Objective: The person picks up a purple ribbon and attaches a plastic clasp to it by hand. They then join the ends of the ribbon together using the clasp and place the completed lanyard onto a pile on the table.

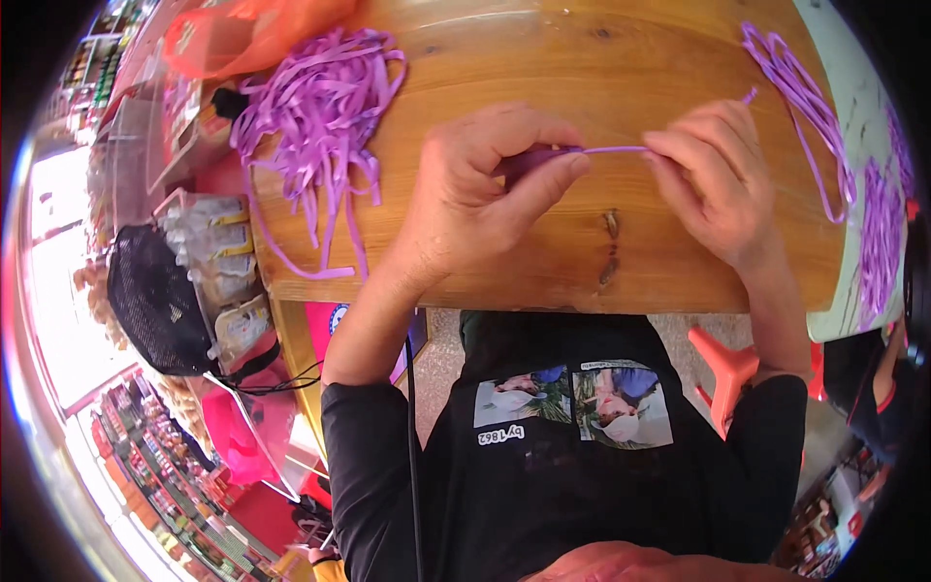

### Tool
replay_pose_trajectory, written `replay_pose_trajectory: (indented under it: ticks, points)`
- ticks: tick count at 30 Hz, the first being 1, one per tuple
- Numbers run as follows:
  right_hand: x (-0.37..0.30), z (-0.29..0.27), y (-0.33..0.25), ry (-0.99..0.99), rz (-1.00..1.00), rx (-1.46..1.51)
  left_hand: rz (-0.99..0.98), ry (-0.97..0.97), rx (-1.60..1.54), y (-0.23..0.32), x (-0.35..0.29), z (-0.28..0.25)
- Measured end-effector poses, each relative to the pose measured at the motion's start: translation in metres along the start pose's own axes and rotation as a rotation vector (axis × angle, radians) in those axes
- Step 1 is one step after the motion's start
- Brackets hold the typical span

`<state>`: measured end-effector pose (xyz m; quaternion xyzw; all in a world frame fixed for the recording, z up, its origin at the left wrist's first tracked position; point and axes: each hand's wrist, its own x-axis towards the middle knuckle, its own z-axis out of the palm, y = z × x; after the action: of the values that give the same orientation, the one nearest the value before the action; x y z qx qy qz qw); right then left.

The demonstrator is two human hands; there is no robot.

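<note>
A thin purple strip (616, 149) runs taut, nearly level, between my two hands above the wooden table. My left hand (485, 179) pinches its left end between thumb and forefinger; a wider, flat part of purple ribbon shows inside the curled fingers. At the strip's other end, my right hand (713, 179) has its fingertips closed on it, and a short purple tip sticks out above the knuckles. Beyond the left hand lies a tangled heap of flat purple ribbons (315, 107). On the table's right side rests a loose bundle of narrow purple strips (795, 87).
The wooden table (543, 276) ends just in front of me. A pale green surface (834, 315) adjoins its right side, bearing more purple strips (881, 223). An orange plastic bag (252, 34) lies far left. Left of the table are a black mesh item (160, 301) and an orange stool (722, 373) stands below right.
</note>
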<state>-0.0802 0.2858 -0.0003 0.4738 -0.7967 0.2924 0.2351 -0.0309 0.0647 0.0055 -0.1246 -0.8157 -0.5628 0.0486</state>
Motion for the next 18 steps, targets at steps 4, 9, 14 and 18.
replay_pose_trajectory:
  ticks: [4,9,14,18]
  points:
    - [-0.012,-0.026,0.009,-0.072,0.039,-0.067,0.078,-0.078,0.197,0.0,-0.015,-0.047]
    - [-0.04,-0.063,0.029,-0.104,0.188,-0.268,-0.065,0.154,0.069,-0.001,-0.045,-0.094]
    - [-0.064,-0.081,0.044,-0.053,0.348,-0.211,-0.171,0.351,0.02,-0.028,-0.084,-0.146]
    - [-0.083,-0.091,0.065,-0.015,0.437,-0.299,-0.219,0.454,0.078,-0.044,-0.11,-0.174]
